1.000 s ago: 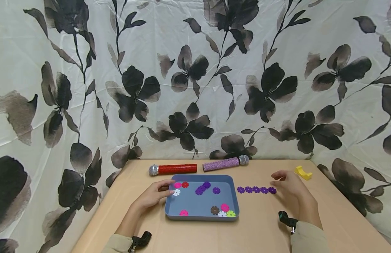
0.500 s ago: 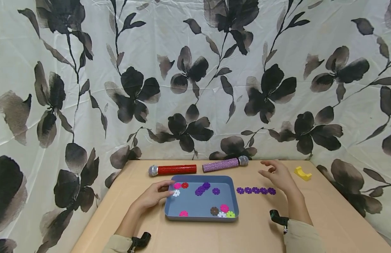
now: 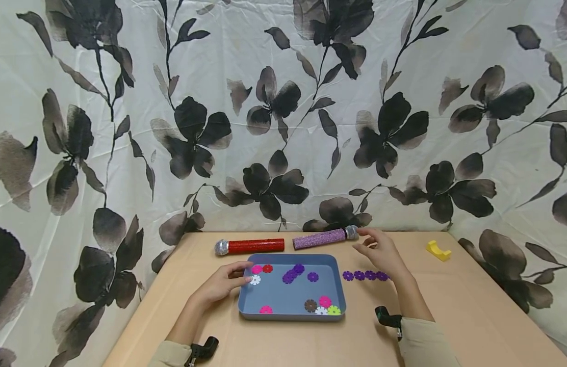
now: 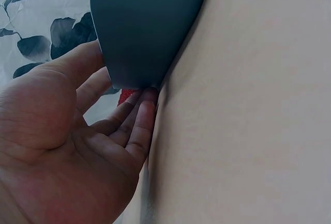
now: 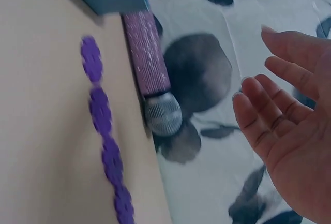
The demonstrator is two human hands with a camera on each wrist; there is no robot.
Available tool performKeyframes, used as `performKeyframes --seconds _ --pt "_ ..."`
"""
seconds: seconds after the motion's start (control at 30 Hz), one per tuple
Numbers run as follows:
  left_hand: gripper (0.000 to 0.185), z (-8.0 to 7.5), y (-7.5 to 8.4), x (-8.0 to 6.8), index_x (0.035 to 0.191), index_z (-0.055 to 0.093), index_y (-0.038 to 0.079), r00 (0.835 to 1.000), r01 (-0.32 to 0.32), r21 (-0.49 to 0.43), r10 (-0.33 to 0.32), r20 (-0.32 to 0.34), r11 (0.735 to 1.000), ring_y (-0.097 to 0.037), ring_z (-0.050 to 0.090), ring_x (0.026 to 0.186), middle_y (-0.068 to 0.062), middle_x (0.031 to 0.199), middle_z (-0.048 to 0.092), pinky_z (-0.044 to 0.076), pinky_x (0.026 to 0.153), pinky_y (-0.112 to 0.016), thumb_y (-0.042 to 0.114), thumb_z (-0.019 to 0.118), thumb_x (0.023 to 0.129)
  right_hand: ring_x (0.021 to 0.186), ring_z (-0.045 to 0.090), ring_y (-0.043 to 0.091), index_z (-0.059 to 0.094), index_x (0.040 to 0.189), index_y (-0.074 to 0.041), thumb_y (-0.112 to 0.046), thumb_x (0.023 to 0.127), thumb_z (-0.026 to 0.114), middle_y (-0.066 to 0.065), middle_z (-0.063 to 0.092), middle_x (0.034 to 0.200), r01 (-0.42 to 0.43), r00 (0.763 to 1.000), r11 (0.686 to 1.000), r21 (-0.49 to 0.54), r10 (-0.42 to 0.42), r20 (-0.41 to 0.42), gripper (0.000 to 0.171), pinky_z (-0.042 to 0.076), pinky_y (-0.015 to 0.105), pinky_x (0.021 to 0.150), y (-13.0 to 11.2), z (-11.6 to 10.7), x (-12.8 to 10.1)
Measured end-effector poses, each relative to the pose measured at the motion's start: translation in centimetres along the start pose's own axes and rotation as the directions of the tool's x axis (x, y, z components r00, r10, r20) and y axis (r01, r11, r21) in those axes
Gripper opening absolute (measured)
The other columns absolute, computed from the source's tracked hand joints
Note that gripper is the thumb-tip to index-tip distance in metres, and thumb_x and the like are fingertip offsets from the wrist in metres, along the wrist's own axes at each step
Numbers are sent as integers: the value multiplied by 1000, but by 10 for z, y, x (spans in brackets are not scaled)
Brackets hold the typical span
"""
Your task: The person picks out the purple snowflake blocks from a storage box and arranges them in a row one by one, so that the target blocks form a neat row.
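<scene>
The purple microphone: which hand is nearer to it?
Right. The right hand hovers open beside the purple microphone head; the left hand rests at the blue tray, farther away.

Even, soft light over my table point(image 3: 471, 316), faint shadows under my hands, wide-angle bending at edges, wrist views blurred close up.

The purple mic point(image 3: 319, 238) and red mic point(image 3: 256, 246) have rough glitter bodies and silvery metal-mesh heads. The tray point(image 3: 336, 285) is smooth matt blue plastic. The table point(image 3: 471, 306) looks like matt pale wood. At 12 o'clock hangs creased printed cloth point(image 3: 283, 102).
</scene>
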State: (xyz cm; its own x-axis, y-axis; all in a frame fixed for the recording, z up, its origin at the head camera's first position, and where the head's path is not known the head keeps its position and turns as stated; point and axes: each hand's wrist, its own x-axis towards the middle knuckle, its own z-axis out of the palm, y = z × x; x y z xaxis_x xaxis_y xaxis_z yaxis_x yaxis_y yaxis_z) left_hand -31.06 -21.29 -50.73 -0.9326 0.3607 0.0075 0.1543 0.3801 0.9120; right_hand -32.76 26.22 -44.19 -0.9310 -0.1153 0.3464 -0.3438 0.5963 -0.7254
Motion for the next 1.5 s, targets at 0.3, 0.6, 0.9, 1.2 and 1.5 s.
performKeyframes --seconds 0.3,0.6,0.9,1.2,1.5 --pt "53 1 -2 1 146 59 9 1000 7 -31 -7 -2 999 -34 57 134 -15 148 60 42 117 -53 28 73 99 104 67 21 66 134 -8 -18 96 76 12 68 128 87 989 995 54 -92 112 40 59 39 93 -20 44 3" --pt "52 1 -4 2 145 59 8 1000 -7 -26 7 -2 1000 -33 58 133 -16 146 61 43 116 -53 27 73 99 97 67 18 70 127 -7 -14 94 78 9 69 119 106 980 991 84 -119 159 34 60 34 88 -28 72 2" --pt "52 0 -3 3 146 59 8 1000 -2 -28 3 5 1000 -34 57 135 -16 148 60 43 117 -53 26 72 99 97 67 17 70 128 -6 -10 95 77 19 71 120 118 960 989 90 -136 245 34 57 29 84 -31 92 2" --pt "52 0 -2 4 146 58 8 1000 9 -40 -9 6 999 -34 57 135 -17 148 59 42 117 -53 26 72 99 99 67 20 68 130 0 -5 95 74 20 70 124 91 951 995 41 -99 292 36 57 32 84 -31 106 1" --pt "54 0 -1 5 147 58 8 1000 11 -28 -11 1 1000 -34 58 135 -15 148 60 43 117 -53 29 73 99 102 69 29 68 127 2 -1 93 75 20 70 121 151 927 988 -7 -140 349 35 59 46 88 -29 109 2"
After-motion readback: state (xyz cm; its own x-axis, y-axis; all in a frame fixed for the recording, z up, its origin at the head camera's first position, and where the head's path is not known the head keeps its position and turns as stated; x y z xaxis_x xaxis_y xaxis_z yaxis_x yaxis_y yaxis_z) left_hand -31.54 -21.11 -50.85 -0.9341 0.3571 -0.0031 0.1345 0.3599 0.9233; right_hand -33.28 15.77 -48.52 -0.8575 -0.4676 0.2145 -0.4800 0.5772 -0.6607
